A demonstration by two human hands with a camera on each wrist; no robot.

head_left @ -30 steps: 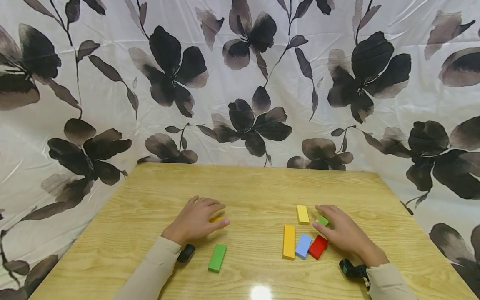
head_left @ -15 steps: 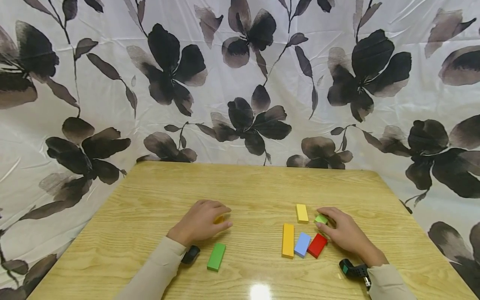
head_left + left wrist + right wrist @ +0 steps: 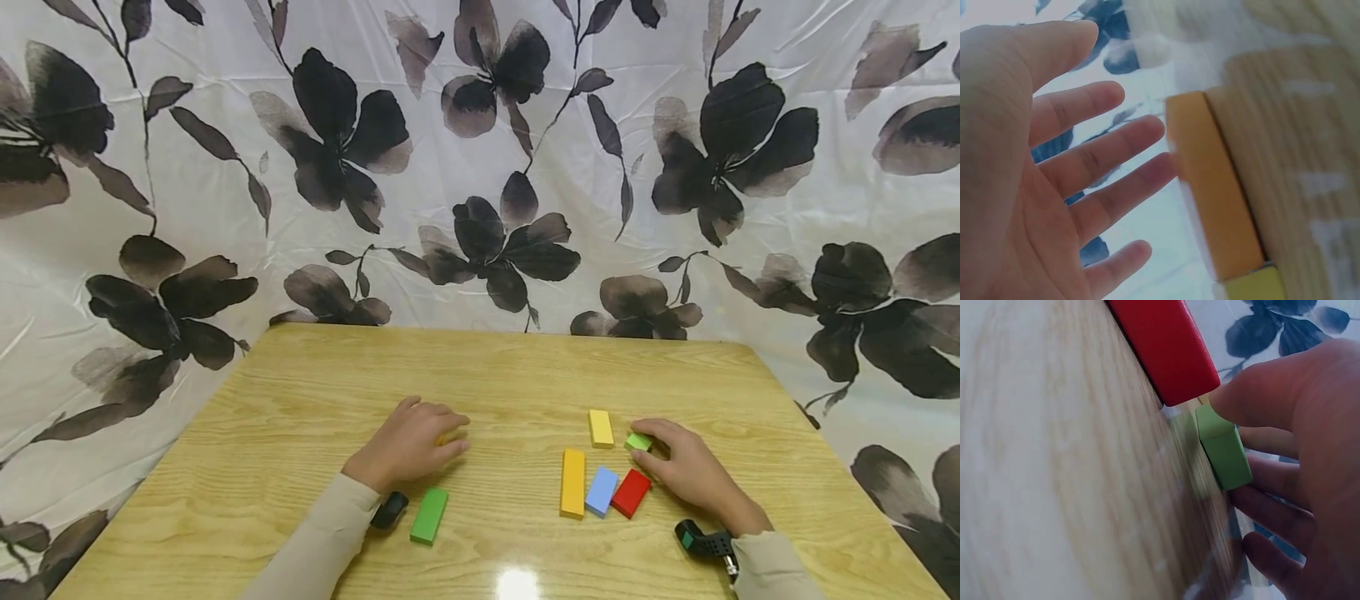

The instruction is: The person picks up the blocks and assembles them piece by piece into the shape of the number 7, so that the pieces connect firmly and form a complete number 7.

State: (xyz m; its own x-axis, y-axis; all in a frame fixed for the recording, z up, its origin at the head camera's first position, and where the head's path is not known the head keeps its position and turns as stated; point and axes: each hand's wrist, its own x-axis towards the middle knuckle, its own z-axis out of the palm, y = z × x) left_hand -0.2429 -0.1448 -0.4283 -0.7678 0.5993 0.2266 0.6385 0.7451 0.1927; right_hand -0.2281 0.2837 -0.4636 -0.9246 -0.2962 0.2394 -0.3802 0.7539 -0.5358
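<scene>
My left hand [image 3: 411, 442] is spread over the left half of the table, its fingers fairly straight in the left wrist view. An orange block [image 3: 1210, 187] lies at its fingertips, mostly hidden by the hand in the head view; whether a finger touches it I cannot tell. A yellowish block [image 3: 1255, 284] adjoins its lower end. On the right side, my right hand [image 3: 690, 467] pinches a small light green block [image 3: 1225, 450] between thumb and fingers, low at the table surface. A red block [image 3: 632, 492] lies just in front of that thumb.
Beside the red block lie a blue block [image 3: 602, 492] and a long orange-yellow block [image 3: 572, 483]. A pale yellow block [image 3: 601, 428] lies farther back. Near my left wrist is a green block [image 3: 429, 516]. A floral curtain [image 3: 480, 167] hangs behind the wooden table [image 3: 495, 375].
My left hand has shifted slightly to the right over the orange block. My right thumb and fingers have closed in on the light green block. The other blocks have stayed put.
</scene>
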